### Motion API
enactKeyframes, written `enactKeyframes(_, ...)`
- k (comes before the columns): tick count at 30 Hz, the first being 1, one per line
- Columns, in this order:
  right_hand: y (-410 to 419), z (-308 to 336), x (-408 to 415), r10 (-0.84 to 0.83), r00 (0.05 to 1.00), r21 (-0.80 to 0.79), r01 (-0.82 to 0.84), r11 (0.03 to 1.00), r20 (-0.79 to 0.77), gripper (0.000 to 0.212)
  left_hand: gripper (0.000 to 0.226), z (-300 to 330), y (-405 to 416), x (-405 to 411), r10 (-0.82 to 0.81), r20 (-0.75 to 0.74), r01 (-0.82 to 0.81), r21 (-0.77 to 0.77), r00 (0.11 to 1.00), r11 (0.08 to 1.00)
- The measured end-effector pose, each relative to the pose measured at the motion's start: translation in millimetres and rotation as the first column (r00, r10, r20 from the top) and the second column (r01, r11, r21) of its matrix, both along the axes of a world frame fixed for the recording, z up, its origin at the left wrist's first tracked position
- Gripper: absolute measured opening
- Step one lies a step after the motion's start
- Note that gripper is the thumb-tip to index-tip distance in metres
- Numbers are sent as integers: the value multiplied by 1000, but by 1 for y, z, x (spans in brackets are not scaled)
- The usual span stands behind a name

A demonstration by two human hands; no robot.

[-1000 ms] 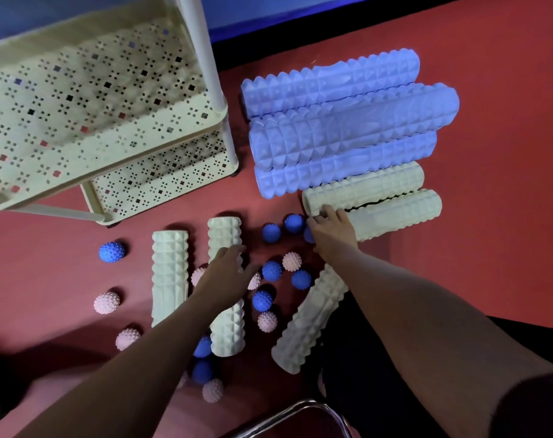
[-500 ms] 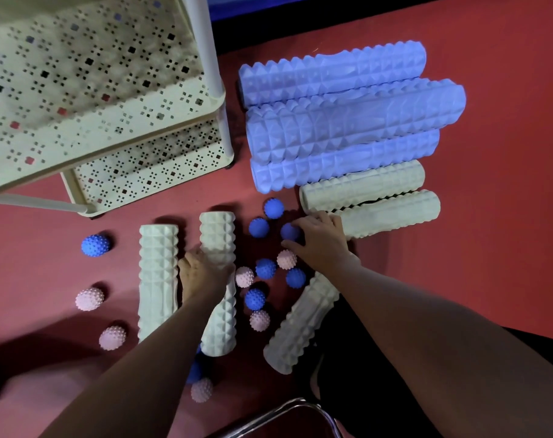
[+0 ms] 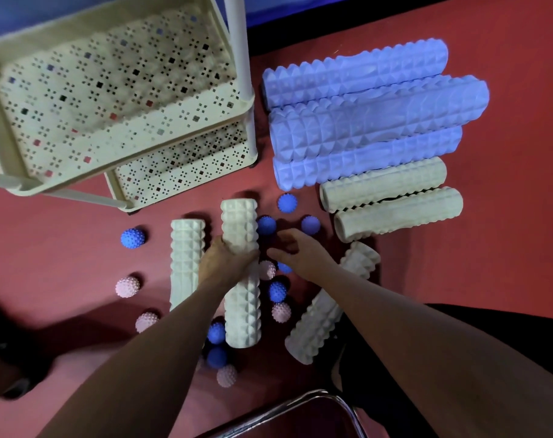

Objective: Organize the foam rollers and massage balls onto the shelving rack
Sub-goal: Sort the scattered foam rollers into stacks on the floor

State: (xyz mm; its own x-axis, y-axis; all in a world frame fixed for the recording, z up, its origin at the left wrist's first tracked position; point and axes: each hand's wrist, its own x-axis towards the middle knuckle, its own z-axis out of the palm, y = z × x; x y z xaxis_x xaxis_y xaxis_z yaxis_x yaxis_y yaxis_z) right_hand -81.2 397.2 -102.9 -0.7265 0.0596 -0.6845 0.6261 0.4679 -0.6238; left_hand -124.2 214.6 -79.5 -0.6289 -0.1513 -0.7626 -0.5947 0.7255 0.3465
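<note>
1. Head view: the left hand wraps mid-length around a cream foam roller at frame centre, probably for balance.
2. The right hand hovers loosely spread over the massage balls, holding nothing.
3. The shelving rack, upper left, holds nothing.

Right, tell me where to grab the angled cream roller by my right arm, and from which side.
Take the cream foam roller around its middle, from above, fingers across its width. It lies flat and tilted on the red floor, midsection exposed; the right hand hovers nearest.
</note>
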Motion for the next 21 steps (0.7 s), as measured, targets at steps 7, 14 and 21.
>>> enactKeyframes(7, -13, 66, -3, -178, 867, -440, 402, 803, 466, 56, 51, 49, -5, -7, 119, 161, -183, 484, 980, 856)
enactKeyframes(14, 4, 115, -3, -196, 885, -544, 420, 726, 422, 59, 44, 103, 39, -4, 9, -5, -6, 498, 1000, 867)
enactKeyframes(21, 55, 135, 7, -447, 862, -347, 506, 789, 239, 48, 34, 124, 79, -4, 49, 64, -77, 602, 997, 795)
